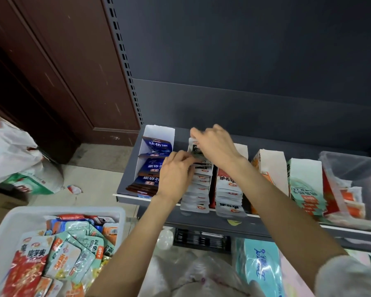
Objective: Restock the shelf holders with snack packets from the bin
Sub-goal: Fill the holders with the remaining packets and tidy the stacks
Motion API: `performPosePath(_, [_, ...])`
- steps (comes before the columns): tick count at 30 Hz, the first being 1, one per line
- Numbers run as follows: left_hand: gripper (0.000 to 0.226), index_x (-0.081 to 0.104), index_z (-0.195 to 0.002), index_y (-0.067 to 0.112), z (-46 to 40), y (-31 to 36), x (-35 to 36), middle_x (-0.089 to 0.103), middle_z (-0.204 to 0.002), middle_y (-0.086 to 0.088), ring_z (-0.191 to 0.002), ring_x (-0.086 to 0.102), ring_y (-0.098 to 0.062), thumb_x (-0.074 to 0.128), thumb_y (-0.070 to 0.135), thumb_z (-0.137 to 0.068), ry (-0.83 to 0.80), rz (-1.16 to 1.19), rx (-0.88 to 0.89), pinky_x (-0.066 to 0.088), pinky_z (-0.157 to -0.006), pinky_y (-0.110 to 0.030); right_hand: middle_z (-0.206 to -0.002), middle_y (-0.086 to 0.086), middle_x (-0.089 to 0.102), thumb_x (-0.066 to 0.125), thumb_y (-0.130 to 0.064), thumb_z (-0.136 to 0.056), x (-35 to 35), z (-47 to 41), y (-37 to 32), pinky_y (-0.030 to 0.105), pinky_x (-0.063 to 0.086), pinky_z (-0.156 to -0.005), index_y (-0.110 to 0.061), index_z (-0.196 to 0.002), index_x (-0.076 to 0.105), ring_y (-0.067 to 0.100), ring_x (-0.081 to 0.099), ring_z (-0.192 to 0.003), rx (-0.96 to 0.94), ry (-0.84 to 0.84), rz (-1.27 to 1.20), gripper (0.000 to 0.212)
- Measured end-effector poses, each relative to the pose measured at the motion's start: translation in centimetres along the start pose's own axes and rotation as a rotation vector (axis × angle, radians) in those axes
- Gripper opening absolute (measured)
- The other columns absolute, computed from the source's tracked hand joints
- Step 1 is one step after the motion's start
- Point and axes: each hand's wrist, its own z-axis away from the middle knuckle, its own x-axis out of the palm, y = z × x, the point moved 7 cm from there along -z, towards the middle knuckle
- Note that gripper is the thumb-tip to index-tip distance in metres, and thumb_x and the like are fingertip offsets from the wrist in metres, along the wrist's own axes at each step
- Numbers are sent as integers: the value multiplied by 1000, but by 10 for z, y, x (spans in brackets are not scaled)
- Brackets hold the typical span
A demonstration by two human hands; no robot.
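Fingers [181, 160] of the left hand [176, 174] are curled shut around the near end of a small dark-and-white foil snack packet [198, 154], while those of the right hand [214, 144] are bent down over its far end; how tightly the right hand pinches cannot be told, since the packet is largely hidden beneath it. The packet is held over the back of the second white cardboard shelf holder [196, 185] from the left edge of the dark grey metal shelf [129, 181], just above the row of white packets already stacked there.

The step in hand is judged to be the seating of this packet behind the row. It is best done by the row being pressed forward with the left hand so that a gap is opened at the back, and the packet slid in upright with its printed face turned the same way as the others.

Both forearms are stretched forward and up from the lower edge of the view, the right wrist arched above the holder, the left wrist lower and alongside it. The white plastic bin [11, 224] of mixed snack packets is seen at the lower left, below the shelf's front edge and well apart from both hands.
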Motion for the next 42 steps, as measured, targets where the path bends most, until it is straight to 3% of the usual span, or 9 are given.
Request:
performPosePath(3, [17, 70, -98, 10, 2, -2, -2, 65, -96, -6, -85, 62, -23, 66, 5, -83, 1, 76, -55, 51, -67, -31, -96, 1, 68, 57, -22, -92, 23, 6, 4, 32, 37, -84, -18, -106, 62, 24, 63, -92, 10, -114, -77, 15])
performPosePath(10, [31, 61, -118, 14, 18, 0, -11, 64, -112, -3, -96, 63, -20, 60, 11, -88, -26, 193, -126, 48, -78, -27, -132, 1, 56, 34, -35, -102, 35, 43, 12, 37, 31, -99, -19, -134, 51, 26, 45, -120, 132, -117, -311, 39])
performPosePath(15, [25, 62, -110, 21, 72, -7, -59, 66, -92, 10, -86, 59, -4, 51, 35, -92, 185, 241, -310, 48, -73, -21, -112, 4, 68, 48, -21, -98, -17, 78, -12, 35, 47, -88, -12, -124, 59, 21, 61, -104, 134, 221, -610, 30])
performPosePath(20, [13, 58, -89, 28, 169, -40, -108, 59, -64, 7, -62, 55, -11, 48, 36, -91, 423, 249, -571, 39, -53, -15, -92, 2, 73, 39, -31, -96, -19, 103, -92, 11, 44, -64, -13, -110, 67, 12, 68, -81, -86, 76, -830, 35])
performPosePath(23, [18, 62, -88, 28, 237, -86, -112, 64, -71, 7, -66, 58, -10, 49, 41, -88, 306, 196, -776, 47, -59, -24, -87, -2, 73, 47, -27, -95, 9, 112, -152, 19, 45, -57, -20, -103, 68, 14, 67, -72, -203, -140, -781, 23])
performPosePath(27, [22, 65, -110, 21, 326, -151, -110, 66, -103, 7, -95, 62, -12, 60, 28, -90, 30, 69, -1068, 46, -77, -26, -104, -5, 69, 46, -26, -98, 56, 125, -232, 26, 45, -71, -22, -111, 64, 16, 65, -89, -346, -460, -680, 22])
performPosePath(32, [26, 64, -114, 15, 389, -233, -127, 67, -114, -6, -103, 62, -23, 63, 21, -88, 6, 44, -1217, 45, -80, -30, -112, 0, 65, 44, -28, -99, 105, 117, -321, 28, 43, -73, -18, -116, 62, 19, 59, -100, -373, -661, -709, 27])
performPosePath(39, [53, 44, -138, 17, 388, -352, -105, 44, -139, -10, -125, 41, -29, 60, 29, -89, -197, 44, -1152, 43, -98, -44, -141, 3, 45, 51, -40, -95, 169, 74, -395, 41, 31, -110, -18, -137, 42, 23, 35, -133, -37, -666, -540, 49])
performPosePath(42, [65, 33, -144, 20, 385, -383, -94, 34, -146, -5, -130, 36, -24, 61, 36, -88, -247, 74, -1145, 44, -101, -46, -142, 8, 43, 57, -49, -89, 190, 69, -404, 43, 32, -109, -16, -139, 36, 26, 37, -133, 177, -692, -481, 64])
